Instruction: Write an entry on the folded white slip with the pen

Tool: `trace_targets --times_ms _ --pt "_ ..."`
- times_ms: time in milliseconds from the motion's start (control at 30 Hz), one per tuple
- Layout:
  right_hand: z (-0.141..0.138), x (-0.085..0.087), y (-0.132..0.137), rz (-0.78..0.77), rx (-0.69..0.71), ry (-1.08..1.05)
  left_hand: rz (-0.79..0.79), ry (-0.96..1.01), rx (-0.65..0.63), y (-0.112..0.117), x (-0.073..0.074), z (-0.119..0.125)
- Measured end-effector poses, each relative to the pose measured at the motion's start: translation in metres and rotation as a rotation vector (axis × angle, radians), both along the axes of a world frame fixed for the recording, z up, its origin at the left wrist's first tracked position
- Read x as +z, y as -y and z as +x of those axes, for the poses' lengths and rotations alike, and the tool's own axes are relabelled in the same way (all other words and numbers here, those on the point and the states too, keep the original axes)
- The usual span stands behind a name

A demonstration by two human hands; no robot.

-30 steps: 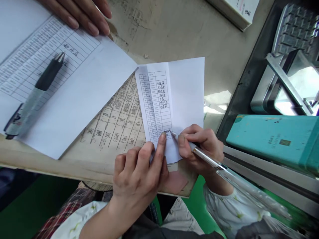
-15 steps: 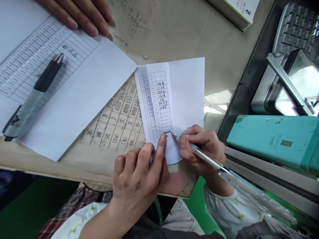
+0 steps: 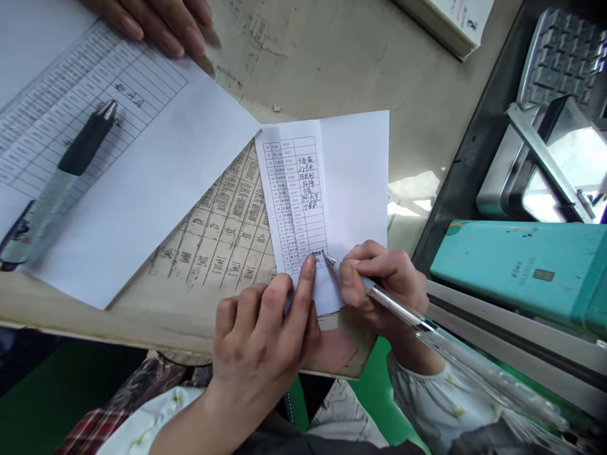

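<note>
My right hand (image 3: 386,287) is closed around a clear-barrelled pen (image 3: 403,309), its tip touching the folded white paper (image 3: 355,164). Printed rows and handwritten entries fill part of a narrow table on that sheet; its right portion is blank. With the index finger stretched out, my left hand (image 3: 265,335) presses on the sheet's lower part, just left of the pen tip. The other fingers of this hand are bent, resting near the paper's lower edge, and nothing shows gripped in them.
Another person's hand (image 3: 161,25) rests on a larger printed form (image 3: 156,208) at left, where a dark-gripped pen (image 3: 71,170) lies. Beneath is a covered desk (image 3: 332,69) with a written chart. On the right are a turquoise box (image 3: 516,272), a metal device (image 3: 545,164) and a keyboard (image 3: 559,60).
The other person's hand has shifted slightly up, and the dark-gripped pen slightly left. My two hands and the folded paper stay almost in place.
</note>
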State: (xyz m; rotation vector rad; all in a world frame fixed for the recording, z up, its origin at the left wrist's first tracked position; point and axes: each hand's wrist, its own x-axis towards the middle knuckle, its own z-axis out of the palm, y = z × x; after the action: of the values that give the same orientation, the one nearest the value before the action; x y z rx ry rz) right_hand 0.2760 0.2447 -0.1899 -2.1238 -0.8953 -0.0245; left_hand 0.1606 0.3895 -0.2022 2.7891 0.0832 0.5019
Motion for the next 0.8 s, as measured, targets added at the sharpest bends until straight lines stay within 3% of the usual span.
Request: trace_targets --times_ms 800 --pt "0.0034 -0.0025 -0.0052 0.074 -0.013 0.035 0.017 0.005 -0.006 0.0004 0.0008 0.0012"
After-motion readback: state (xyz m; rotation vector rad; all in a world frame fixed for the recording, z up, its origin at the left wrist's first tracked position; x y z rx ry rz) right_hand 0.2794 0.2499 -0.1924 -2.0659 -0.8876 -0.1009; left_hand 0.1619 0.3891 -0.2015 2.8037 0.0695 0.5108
